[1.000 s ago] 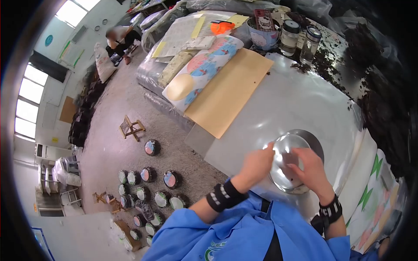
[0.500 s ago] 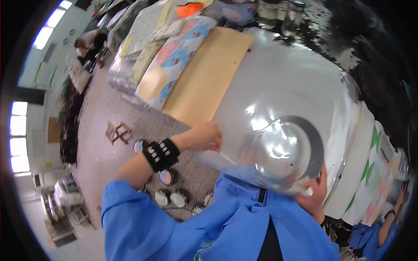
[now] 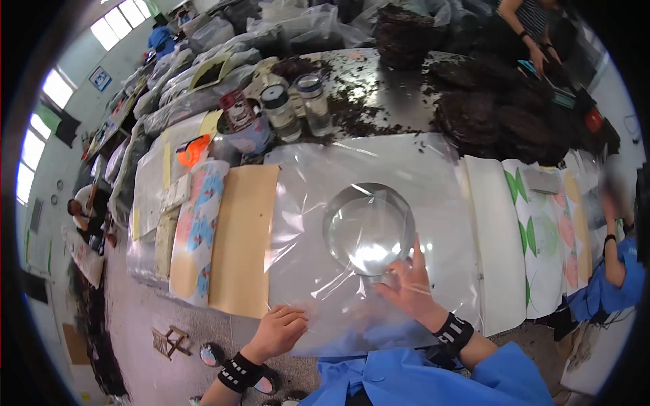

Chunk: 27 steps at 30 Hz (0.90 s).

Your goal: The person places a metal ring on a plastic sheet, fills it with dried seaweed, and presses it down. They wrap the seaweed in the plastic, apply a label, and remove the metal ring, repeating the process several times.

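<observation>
A clear plastic sheet (image 3: 433,169) covers the middle of the table. On it stands a round metal ring (image 3: 408,216), with glossy plastic inside and around it. My left hand (image 3: 281,330) is at the sheet's near-left edge, its fingers curled together; what lies between them is hidden. My right hand (image 3: 409,287) is at the near-right rim of the ring, thumb and index finger spread apart, the index pointing along the rim. A shiny pale streak shows by its fingers, too small to name.
Brown paper (image 3: 244,237) lies left of the sheet, a white roll (image 3: 494,237) right of it. Two lidded jars (image 3: 281,115) and a patterned pot (image 3: 250,135) stand behind. Dark, flaky stacks (image 3: 501,128) lie at the back right. Co-workers' arms (image 3: 613,250) show at right and far right.
The view has swung up and levelled over the table. My right hand has come from the ring's near side onto its rim, its fingers now spread. My left hand stays near the sheet's edge.
</observation>
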Motion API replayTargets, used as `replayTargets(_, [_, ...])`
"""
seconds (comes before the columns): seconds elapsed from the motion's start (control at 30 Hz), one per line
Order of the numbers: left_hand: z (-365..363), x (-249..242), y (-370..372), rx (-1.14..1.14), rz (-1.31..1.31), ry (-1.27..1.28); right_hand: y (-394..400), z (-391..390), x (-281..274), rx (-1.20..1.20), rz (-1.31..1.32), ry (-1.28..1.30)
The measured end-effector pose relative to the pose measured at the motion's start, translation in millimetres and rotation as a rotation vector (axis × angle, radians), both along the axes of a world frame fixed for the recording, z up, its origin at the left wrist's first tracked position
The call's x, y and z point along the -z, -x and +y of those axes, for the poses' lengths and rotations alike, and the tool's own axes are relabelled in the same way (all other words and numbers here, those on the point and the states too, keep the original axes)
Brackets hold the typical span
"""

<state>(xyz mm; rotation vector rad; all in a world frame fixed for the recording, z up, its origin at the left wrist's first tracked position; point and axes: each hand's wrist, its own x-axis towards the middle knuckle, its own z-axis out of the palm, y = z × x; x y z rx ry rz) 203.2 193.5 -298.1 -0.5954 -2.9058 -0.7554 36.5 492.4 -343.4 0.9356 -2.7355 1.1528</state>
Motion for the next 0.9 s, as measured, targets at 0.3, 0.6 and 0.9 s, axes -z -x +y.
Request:
replayTargets(0.3, [60.7,-27.6,137.1,-0.015,0.062,-0.058,-109.1,187.8,18.3,-0.44,-0.171,0.025])
replayTargets(0.6, [92.7,4.8,182.7,-0.126,0.042,0.062,210.5,200.5,-26.0,0.476,-0.287,0.472])
replayTargets(0.9, [95.7,6.6,182.4,-0.196,0.082,0.061,435.5,156.3,8.9,0.908,-0.773,0.879])
